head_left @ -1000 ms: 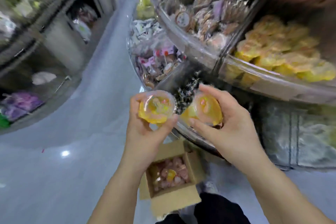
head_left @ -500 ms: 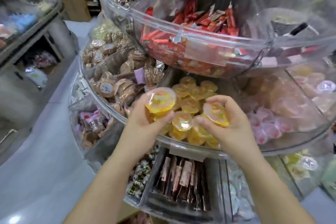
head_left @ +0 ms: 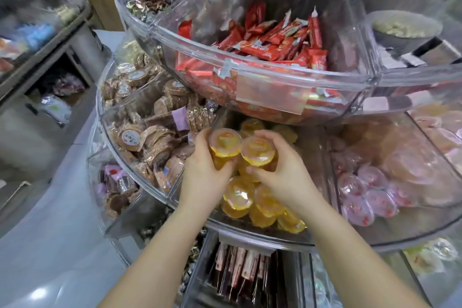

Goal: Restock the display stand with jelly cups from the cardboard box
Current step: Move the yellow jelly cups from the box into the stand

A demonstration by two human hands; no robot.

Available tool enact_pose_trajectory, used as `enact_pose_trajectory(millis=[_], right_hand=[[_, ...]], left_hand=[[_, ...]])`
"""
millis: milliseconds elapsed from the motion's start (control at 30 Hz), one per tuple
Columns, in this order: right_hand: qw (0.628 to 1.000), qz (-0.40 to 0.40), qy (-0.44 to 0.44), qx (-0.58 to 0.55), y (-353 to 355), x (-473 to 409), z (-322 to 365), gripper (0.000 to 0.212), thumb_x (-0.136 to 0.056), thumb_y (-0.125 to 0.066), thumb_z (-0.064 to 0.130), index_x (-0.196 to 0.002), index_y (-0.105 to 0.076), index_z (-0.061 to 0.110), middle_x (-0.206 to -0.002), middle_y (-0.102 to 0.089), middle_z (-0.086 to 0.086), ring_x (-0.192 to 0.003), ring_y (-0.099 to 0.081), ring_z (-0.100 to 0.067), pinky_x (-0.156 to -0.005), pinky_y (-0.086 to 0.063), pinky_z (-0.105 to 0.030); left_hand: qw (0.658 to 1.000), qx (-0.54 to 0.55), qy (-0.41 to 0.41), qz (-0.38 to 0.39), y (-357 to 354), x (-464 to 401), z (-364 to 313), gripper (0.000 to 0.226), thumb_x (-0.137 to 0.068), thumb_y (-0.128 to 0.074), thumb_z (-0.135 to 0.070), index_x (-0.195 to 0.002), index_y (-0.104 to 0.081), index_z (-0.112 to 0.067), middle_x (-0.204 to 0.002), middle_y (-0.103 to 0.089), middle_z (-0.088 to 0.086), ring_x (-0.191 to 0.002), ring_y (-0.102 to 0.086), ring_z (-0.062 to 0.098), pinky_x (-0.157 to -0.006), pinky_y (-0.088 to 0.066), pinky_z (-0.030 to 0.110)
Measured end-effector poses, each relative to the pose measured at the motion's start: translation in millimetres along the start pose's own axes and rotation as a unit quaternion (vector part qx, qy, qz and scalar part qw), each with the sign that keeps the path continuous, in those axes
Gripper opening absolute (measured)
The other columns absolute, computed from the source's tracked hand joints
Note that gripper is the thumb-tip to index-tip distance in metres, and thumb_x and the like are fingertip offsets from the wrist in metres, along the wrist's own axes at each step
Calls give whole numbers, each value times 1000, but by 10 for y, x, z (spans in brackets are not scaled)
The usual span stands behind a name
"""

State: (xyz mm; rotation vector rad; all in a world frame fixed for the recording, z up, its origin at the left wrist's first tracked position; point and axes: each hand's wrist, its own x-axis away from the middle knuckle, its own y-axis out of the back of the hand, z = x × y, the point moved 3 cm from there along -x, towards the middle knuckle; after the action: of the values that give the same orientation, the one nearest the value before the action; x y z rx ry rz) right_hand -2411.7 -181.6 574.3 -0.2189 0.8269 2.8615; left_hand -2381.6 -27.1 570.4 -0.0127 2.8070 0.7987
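Left hand (head_left: 205, 172) grips one yellow jelly cup (head_left: 225, 142); right hand (head_left: 282, 170) grips a second jelly cup (head_left: 257, 151). Cups touch side by side, over the yellow-cup pile (head_left: 252, 205) in the display stand (head_left: 250, 235) middle tier. Red wrappers (head_left: 272, 42) fill the tier above; pink cups (head_left: 365, 195) in the compartment to the right.

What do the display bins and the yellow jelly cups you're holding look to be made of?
Display bin wall: clear rigid plastic, likely acrylic, glossy; the red packets show through it. Yellow jelly cup in the left hand and yellow jelly cup in the right hand: thin translucent plastic with a shiny film lid that catches glare, probably.
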Motion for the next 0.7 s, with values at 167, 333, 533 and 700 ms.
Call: enact_pose_trajectory(millis=[167,333,533,700], right_hand=[[999,-13,-25,-15,67,40,-101,73,-69,-75,11,-129,-44,38,-108,-50,35,-102,-47,22,-83,-36,5],[999,0,-36,0,76,40,-122,69,-74,-73,16,-133,-43,33,-113,-51,29,-100,-49,15,-81,-34,6],[1000,5,-28,0,39,48,-120,68,-76,-70,14,-135,-41,32,-120,-49,23,-108,-43,14,-81,-28,11],[999,1,-36,-2,68,90,-97,86,-70,-77,23,-140,-29,39,-116,-41,37,-103,-37,30,-80,-29,9]], left_hand=[[998,-43,-51,23,58,33,-11,70,-73,-71,-12,-134,-42,-26,-117,-59,-10,-102,-55,6,-76,-36,-1],[998,-39,-41,0,117,5,-4,65,-71,-78,-14,-130,-52,-19,-120,-61,-3,-109,-58,12,-94,-49,29],[996,-76,-42,11,96,-35,-32,65,-76,-74,-18,-135,-47,-20,-126,-60,0,-113,-57,18,-94,-49,36],[987,-139,-77,19,139,-34,-65,67,-72,-77,-28,-132,-46,-23,-118,-60,-1,-102,-61,22,-84,-50,35]])
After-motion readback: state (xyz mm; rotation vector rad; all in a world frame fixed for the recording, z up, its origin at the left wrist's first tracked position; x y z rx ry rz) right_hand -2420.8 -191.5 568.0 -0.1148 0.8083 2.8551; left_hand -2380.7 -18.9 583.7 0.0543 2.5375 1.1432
